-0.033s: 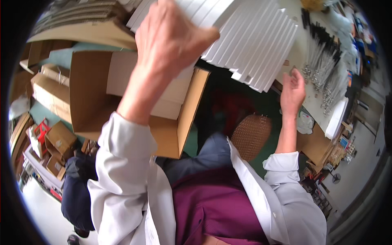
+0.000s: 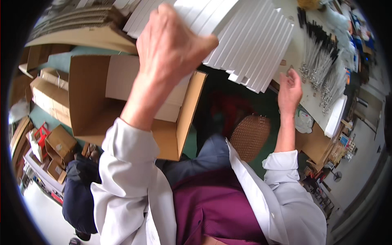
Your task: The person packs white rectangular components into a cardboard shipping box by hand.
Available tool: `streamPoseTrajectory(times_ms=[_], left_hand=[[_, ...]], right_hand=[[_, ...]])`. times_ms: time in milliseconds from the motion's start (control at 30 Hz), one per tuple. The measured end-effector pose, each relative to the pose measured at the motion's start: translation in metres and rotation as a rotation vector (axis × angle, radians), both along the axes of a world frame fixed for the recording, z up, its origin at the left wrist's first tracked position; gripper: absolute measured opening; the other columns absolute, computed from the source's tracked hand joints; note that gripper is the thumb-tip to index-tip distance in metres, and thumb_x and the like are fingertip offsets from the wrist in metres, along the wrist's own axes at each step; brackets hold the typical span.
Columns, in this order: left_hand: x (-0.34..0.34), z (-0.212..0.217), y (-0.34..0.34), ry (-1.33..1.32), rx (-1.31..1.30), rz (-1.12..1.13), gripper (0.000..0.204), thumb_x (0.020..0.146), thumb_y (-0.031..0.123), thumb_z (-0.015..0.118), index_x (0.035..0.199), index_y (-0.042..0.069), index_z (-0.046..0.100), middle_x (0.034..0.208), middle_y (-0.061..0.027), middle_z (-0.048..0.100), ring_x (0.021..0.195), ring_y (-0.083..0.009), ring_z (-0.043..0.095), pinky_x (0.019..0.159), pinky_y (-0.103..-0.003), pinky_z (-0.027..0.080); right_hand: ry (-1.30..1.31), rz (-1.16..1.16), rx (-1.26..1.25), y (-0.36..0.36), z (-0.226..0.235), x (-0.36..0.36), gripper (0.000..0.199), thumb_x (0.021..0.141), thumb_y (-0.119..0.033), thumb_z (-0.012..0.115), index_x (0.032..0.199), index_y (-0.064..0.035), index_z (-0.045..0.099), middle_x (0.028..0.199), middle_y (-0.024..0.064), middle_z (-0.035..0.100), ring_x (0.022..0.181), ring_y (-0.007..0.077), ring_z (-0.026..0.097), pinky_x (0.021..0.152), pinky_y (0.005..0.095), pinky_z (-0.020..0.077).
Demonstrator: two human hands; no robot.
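My left hand is closed over the left part of a row of slim white boxes, its thumb pointing right. The fingertips are hidden, so what they hold cannot be made out. Beside it, on the right, a fanned stack of slim white boxes juts past the table's edge. My right hand is raised beside that edge, palm inward, with its fingers apart and a little bent. Nothing is clearly held in it. Below my left forearm stands an open cardboard box with white packing or boxes along its inner far side.
On the table at right lie thin metal rods with black handles. A woven brown chair seat is in front of my legs. Flat stacked cardboard is at the far left, with more cartons below it. Someone in dark clothes is at lower left.
Very little differs. My left hand and forearm are slightly lower in the picture, and the right hand has shifted slightly left. The fanned white boxes have moved slightly left in view.
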State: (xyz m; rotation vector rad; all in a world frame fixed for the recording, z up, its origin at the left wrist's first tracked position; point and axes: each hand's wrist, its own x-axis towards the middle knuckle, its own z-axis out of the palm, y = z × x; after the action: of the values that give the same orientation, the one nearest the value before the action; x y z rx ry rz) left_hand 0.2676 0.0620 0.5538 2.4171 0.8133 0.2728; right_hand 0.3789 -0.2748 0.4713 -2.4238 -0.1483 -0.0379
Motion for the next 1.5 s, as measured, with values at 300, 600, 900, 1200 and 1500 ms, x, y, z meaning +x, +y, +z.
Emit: streamPoseTrajectory(times_ms=[300, 600, 900, 1200, 1500], left_hand=[[0.005, -0.015, -0.058, 0.135, -0.147, -0.024, 0.070, 0.066, 0.032, 0.078, 0.114, -0.013, 0.053, 0.109, -0.0273, 0.061, 0.100, -0.0405, 0.064, 0.087, -0.048, 0.052], [0.014, -0.011, -0.040, 0.165, -0.019, 0.020, 0.077, 0.068, 0.037, 0.081, 0.122, -0.011, 0.052, 0.114, -0.0261, 0.060, 0.106, -0.0390, 0.063, 0.090, -0.048, 0.052], [0.014, -0.012, -0.017, 0.184, 0.150, 0.032, 0.068, 0.068, 0.036, 0.083, 0.111, -0.007, 0.055, 0.110, -0.0237, 0.061, 0.099, -0.0383, 0.065, 0.083, -0.048, 0.055], [0.015, -0.033, -0.008, 0.138, 0.227, -0.004, 0.059, 0.066, 0.028, 0.081, 0.104, -0.010, 0.055, 0.099, -0.0243, 0.061, 0.091, -0.0378, 0.066, 0.078, -0.044, 0.057], [0.017, -0.033, -0.010, 0.189, 0.180, -0.005, 0.070, 0.068, 0.029, 0.082, 0.117, -0.011, 0.052, 0.109, -0.0256, 0.059, 0.100, -0.0378, 0.065, 0.082, -0.045, 0.057]], right_hand=[[0.118, 0.059, -0.072, 0.048, 0.002, -0.023, 0.098, 0.077, -0.038, 0.086, 0.145, 0.0085, 0.033, 0.132, 0.0264, 0.056, 0.116, 0.0350, 0.061, 0.096, 0.0438, 0.0517], [0.065, 0.123, -0.130, 0.083, 0.004, -0.037, 0.109, 0.071, -0.038, 0.090, 0.147, 0.0062, 0.025, 0.140, 0.0266, 0.042, 0.130, 0.0406, 0.046, 0.107, 0.0477, 0.0424], [0.141, 0.102, -0.080, 0.073, 0.000, -0.033, 0.112, 0.071, -0.041, 0.089, 0.149, 0.0061, 0.023, 0.144, 0.0264, 0.038, 0.134, 0.0407, 0.042, 0.111, 0.0467, 0.0393], [0.201, 0.044, -0.126, 0.081, 0.002, -0.031, 0.113, 0.073, -0.039, 0.086, 0.151, 0.0086, 0.019, 0.149, 0.0286, 0.033, 0.140, 0.0399, 0.036, 0.115, 0.0459, 0.0353], [0.200, -0.008, -0.146, 0.092, 0.005, -0.034, 0.114, 0.074, -0.042, 0.086, 0.152, 0.0055, 0.018, 0.150, 0.0276, 0.033, 0.142, 0.0397, 0.034, 0.115, 0.0465, 0.0354]])
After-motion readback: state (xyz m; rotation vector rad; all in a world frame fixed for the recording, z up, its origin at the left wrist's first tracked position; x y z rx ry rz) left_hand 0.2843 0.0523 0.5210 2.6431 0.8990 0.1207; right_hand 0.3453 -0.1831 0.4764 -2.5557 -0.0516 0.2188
